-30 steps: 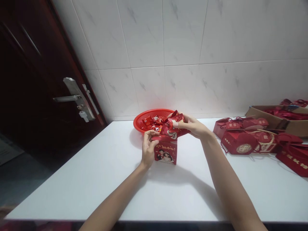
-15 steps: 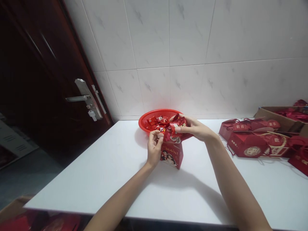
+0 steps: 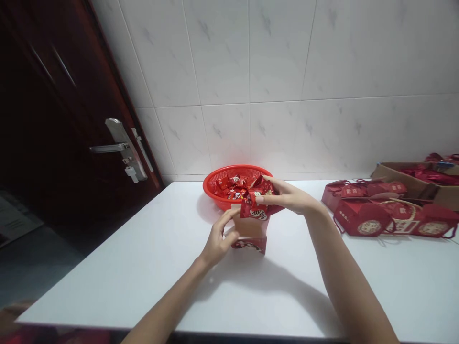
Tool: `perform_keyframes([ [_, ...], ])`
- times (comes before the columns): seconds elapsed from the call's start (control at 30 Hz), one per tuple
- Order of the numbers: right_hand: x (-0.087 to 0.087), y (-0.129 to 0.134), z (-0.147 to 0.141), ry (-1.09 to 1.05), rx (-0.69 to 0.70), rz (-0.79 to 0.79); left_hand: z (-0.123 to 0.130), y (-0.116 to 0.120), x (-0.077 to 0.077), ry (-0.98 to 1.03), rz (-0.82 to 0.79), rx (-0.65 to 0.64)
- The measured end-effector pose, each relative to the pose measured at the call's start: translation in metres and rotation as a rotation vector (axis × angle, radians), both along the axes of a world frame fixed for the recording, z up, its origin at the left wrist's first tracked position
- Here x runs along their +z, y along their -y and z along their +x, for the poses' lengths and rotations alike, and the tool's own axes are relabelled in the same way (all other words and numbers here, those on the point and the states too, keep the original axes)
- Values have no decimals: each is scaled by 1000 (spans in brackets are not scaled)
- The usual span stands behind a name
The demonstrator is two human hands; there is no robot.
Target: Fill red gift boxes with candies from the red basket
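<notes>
A small red printed box [image 3: 250,244] stands on the white table, its pale inside showing toward me. My left hand [image 3: 217,238] is at the box's left side, thumb and fingers apart, with nothing visible between them. Just above the box, my right hand [image 3: 287,197] is closed on red wrapped candies [image 3: 256,203]. Behind them, a red plastic basket [image 3: 211,193] holds several red-wrapped candies [image 3: 234,184].
Several red gift boxes [image 3: 362,220] with cords sit at the right of the white table [image 3: 143,267]. Beyond them is a cardboard box [image 3: 390,174] of red items. A tiled wall borders the back; a dark door [image 3: 71,110] stands left.
My left hand has moved down and left, and its fingers have parted. The front of the small box has opened, showing its inside. My right hand still holds the candies. The view has shifted slightly.
</notes>
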State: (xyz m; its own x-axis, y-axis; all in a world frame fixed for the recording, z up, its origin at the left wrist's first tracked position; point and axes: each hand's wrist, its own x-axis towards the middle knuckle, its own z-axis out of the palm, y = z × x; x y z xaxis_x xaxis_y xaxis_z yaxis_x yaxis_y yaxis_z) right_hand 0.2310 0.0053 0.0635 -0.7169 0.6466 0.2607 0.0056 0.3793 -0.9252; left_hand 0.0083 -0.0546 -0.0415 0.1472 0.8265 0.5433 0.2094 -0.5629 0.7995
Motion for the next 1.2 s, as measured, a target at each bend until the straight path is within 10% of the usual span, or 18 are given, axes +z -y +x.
perform_keyframes([
  [0.47,24,40,-2,377,128,414,7,39,-2,-187,124,85],
  [1.2,4,47,-28,575,-45,501,13,33,23,-170,-88,64],
])
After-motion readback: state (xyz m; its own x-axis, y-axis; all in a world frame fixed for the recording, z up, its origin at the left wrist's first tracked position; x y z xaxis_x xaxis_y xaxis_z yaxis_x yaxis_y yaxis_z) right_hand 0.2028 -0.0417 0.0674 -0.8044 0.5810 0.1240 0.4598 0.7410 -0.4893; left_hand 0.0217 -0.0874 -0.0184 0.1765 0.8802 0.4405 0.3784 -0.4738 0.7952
